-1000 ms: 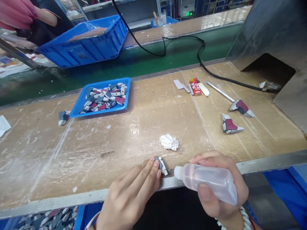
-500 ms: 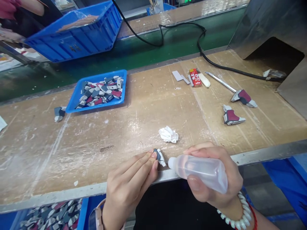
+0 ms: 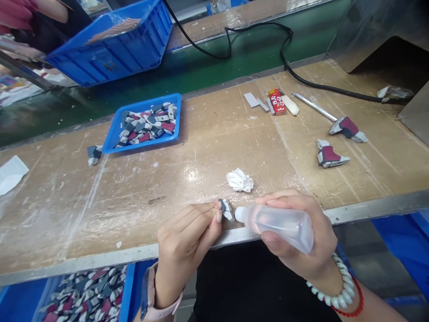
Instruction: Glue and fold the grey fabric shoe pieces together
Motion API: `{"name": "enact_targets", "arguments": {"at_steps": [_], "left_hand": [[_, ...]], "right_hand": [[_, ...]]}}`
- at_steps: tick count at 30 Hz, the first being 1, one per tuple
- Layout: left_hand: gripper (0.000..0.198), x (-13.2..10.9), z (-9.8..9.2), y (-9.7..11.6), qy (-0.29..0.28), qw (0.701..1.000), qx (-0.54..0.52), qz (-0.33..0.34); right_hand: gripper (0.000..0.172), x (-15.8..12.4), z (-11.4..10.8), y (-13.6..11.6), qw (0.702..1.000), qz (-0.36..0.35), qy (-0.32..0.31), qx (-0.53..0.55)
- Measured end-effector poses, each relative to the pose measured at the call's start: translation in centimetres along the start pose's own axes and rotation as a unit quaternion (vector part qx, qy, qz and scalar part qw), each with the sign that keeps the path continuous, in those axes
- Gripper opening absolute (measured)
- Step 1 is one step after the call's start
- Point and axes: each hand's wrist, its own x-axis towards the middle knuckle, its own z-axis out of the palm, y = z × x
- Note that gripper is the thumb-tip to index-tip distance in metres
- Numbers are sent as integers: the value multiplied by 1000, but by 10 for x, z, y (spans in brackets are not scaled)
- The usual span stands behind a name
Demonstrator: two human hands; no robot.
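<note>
At the left end of the worn tabletop [image 3: 208, 147] lies a white sheet [image 3: 12, 175]. Near left, below the edge, a blue bin [image 3: 129, 290] holds many loose grey, white and maroon pieces. Farther back, one loose piece [image 3: 94, 154] lies beside a blue tray [image 3: 114, 127] heaped with similar ones; whether these are finished or waiting cannot be told.

Near the middle, the left hand [image 3: 187, 235] pinches a small grey-and-white piece [image 3: 226, 210] at the tabletop's near edge. Beyond it sits a crumpled tissue [image 3: 240, 180]. The right hand [image 3: 317, 228] grips a clear plastic bottle [image 3: 281, 226], its white cap pointing left, just beside the piece. Work on this piece seems underway, not complete; any liquid on it is too small to see.

Far right, two larger maroon-and-grey pieces [image 3: 332, 156] lie apart from the hands, perhaps already assembled.
</note>
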Motion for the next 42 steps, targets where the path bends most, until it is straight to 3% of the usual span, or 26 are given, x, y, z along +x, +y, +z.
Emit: {"name": "enact_targets", "arguments": {"at_steps": [15, 21, 24, 28, 31, 38, 42], "left_hand": [[15, -1, 1, 1, 2, 1000, 19, -24], [15, 1, 1, 2, -1, 999, 14, -37], [15, 2, 1, 2, 3, 999, 9, -45], [16, 2, -1, 2, -15, 999, 4, -42], [15, 1, -3, 3, -31, 999, 19, -19], [24, -8, -4, 9, -45, 995, 94, 5], [24, -7, -2, 13, -19, 990, 141, -1]], "right_hand": [[20, -1, 2, 0, 1000, -22, 9, -15], [29, -7, 0, 4, 999, -41, 20, 7], [30, -10, -4, 7, 995, 12, 104, 5], [31, -10, -14, 6, 970, 166, 163, 73], [32, -7, -24, 9, 964, 213, 152, 57], [53, -1, -44, 27, 967, 149, 52, -201], [57, -3, -53, 35, 963, 207, 39, -170]]}}
